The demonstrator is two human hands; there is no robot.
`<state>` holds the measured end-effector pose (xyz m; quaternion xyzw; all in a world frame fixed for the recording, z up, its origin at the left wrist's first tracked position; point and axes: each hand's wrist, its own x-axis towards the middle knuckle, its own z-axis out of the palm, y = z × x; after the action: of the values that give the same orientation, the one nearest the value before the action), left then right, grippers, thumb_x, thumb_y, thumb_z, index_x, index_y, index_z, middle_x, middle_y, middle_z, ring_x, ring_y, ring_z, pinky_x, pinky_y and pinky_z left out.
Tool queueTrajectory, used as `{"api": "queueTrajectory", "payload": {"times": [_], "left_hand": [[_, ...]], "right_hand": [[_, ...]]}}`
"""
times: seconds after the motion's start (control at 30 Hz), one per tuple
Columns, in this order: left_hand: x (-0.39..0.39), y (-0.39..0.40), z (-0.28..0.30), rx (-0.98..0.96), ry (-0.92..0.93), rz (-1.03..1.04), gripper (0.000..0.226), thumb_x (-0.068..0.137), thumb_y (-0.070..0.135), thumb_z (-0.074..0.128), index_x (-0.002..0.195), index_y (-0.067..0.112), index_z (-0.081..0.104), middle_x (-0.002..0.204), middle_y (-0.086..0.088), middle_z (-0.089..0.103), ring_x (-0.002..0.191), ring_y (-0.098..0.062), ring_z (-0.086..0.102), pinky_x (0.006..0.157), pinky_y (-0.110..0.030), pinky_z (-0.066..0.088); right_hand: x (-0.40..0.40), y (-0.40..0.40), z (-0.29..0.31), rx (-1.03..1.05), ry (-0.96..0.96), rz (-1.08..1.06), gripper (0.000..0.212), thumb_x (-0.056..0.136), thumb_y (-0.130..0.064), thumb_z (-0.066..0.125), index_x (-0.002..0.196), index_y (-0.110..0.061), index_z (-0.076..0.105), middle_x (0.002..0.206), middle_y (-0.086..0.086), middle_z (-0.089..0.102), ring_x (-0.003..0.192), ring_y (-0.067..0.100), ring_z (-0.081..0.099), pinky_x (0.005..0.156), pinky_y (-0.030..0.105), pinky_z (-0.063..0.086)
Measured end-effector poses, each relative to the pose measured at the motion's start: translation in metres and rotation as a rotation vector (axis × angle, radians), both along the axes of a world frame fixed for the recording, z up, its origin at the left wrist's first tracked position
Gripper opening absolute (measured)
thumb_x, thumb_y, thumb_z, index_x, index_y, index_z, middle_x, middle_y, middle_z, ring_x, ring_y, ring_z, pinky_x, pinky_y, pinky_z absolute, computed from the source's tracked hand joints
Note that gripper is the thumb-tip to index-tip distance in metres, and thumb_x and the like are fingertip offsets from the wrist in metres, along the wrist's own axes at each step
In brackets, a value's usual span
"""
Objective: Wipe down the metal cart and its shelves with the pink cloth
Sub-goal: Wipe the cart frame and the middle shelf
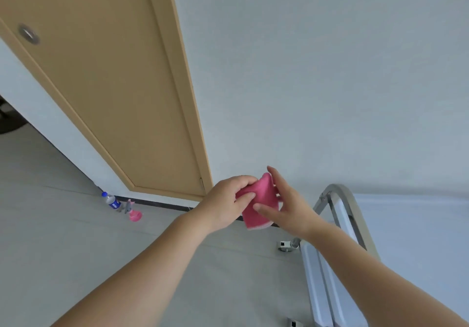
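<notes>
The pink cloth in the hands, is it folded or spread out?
Folded. The pink cloth forms a compact doubled pad with layered edges at its bottom, held between the left hand and the right hand.

metal cart (337, 227) cut off at bottom edge, bottle (111, 201) label unreadable

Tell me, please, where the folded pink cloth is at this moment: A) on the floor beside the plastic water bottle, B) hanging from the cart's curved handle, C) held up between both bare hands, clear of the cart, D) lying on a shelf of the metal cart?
C: the folded pink cloth is pinched between the left hand and right hand, off the metal cart.
</notes>
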<state>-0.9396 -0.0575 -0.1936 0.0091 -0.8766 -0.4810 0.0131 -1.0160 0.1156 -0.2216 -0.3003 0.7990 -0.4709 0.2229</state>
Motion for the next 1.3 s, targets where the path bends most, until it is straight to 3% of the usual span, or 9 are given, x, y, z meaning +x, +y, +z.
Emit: {"api": "queueTrajectory", "payload": {"times": [0.23, 0.37, 0.43, 0.53, 0.7, 0.87, 0.93, 1.2, 1.3], "left_hand": [[0.009, -0.029, -0.005, -0.125, -0.008, -0.113, 0.028, 0.09, 0.014, 0.054, 0.111, 0.031, 0.062, 0.106, 0.015, 0.061, 0.098, 0.0, 0.056, 0.088, -0.023, 0.045], [-0.01, -0.025, -0.021, -0.149, -0.068, -0.152, 0.026, 0.09, 0.014, 0.055, 0.112, 0.026, 0.062, 0.105, 0.013, 0.061, 0.097, -0.003, 0.056, 0.085, -0.019, 0.044], [-0.024, -0.021, -0.029, -0.174, -0.086, -0.173, 0.025, 0.09, 0.014, 0.055, 0.11, 0.027, 0.062, 0.101, 0.015, 0.061, 0.094, -0.001, 0.055, 0.081, -0.011, 0.041], [-0.043, -0.015, -0.039, -0.185, -0.115, -0.19, 0.026, 0.087, 0.013, 0.057, 0.105, 0.03, 0.062, 0.097, 0.021, 0.06, 0.089, 0.005, 0.053, 0.072, -0.004, 0.037], [-0.072, -0.022, -0.046, -0.228, -0.168, -0.206, 0.03, 0.081, 0.006, 0.059, 0.1, 0.028, 0.063, 0.092, 0.021, 0.059, 0.085, 0.006, 0.052, 0.069, -0.005, 0.038], [-0.103, -0.031, -0.041, -0.275, -0.144, -0.257, 0.029, 0.08, 0.005, 0.059, 0.099, 0.026, 0.064, 0.093, 0.017, 0.06, 0.085, 0.001, 0.054, 0.073, -0.005, 0.038], [-0.114, -0.034, -0.04, -0.288, -0.142, -0.3, 0.028, 0.082, 0.006, 0.058, 0.1, 0.026, 0.064, 0.095, 0.016, 0.061, 0.086, 0.002, 0.053, 0.074, -0.005, 0.038], [-0.158, -0.063, -0.04, -0.295, -0.079, -0.567, 0.026, 0.082, 0.004, 0.054, 0.095, 0.025, 0.063, 0.089, 0.013, 0.06, 0.082, 0.0, 0.052, 0.075, -0.014, 0.041], [-0.168, -0.07, -0.045, -0.299, -0.056, -0.685, 0.026, 0.083, 0.003, 0.052, 0.094, 0.024, 0.062, 0.089, 0.013, 0.059, 0.082, 0.0, 0.052, 0.073, -0.011, 0.039]], "right_hand": [[0.013, -0.005, 0.002, -0.11, -0.172, -0.161, 0.067, 0.073, -0.011, 0.076, 0.129, -0.034, 0.046, 0.098, -0.007, 0.062, 0.09, 0.008, 0.064, 0.081, 0.025, 0.055], [0.003, 0.007, -0.012, -0.041, -0.124, -0.251, 0.023, 0.072, -0.013, 0.074, 0.082, -0.031, 0.064, 0.077, -0.008, 0.066, 0.075, 0.011, 0.063, 0.073, 0.036, 0.053], [-0.003, 0.013, -0.024, -0.023, -0.138, -0.289, 0.014, 0.071, -0.019, 0.072, 0.074, -0.029, 0.063, 0.069, -0.008, 0.063, 0.067, 0.014, 0.057, 0.065, 0.035, 0.048], [-0.016, 0.019, -0.04, -0.007, -0.166, -0.341, 0.015, 0.071, -0.02, 0.072, 0.071, -0.03, 0.061, 0.067, -0.006, 0.06, 0.064, 0.015, 0.052, 0.062, 0.037, 0.045], [-0.041, 0.016, -0.05, 0.092, -0.123, -0.356, 0.009, 0.072, -0.024, 0.071, 0.075, -0.026, 0.062, 0.077, -0.001, 0.066, 0.076, 0.018, 0.062, 0.071, 0.039, 0.051], [-0.061, 0.011, -0.049, 0.114, -0.11, -0.381, 0.009, 0.074, -0.027, 0.069, 0.075, -0.03, 0.061, 0.065, -0.006, 0.062, 0.043, 0.002, 0.045, 0.043, 0.02, 0.039], [-0.066, 0.009, -0.05, 0.122, -0.103, -0.425, 0.009, 0.074, -0.028, 0.068, 0.073, -0.031, 0.06, 0.061, -0.009, 0.059, 0.039, 0.002, 0.043, 0.04, 0.018, 0.036], [-0.053, -0.018, -0.049, 0.089, -0.15, -0.626, 0.011, 0.069, -0.03, 0.065, 0.074, -0.031, 0.055, 0.062, -0.011, 0.054, 0.055, 0.005, 0.048, 0.053, 0.026, 0.043], [-0.035, -0.031, -0.046, 0.016, -0.22, -0.703, 0.021, 0.072, -0.017, 0.068, 0.084, -0.034, 0.063, 0.077, 0.004, 0.064, 0.067, 0.011, 0.058, 0.06, 0.029, 0.05]]}}
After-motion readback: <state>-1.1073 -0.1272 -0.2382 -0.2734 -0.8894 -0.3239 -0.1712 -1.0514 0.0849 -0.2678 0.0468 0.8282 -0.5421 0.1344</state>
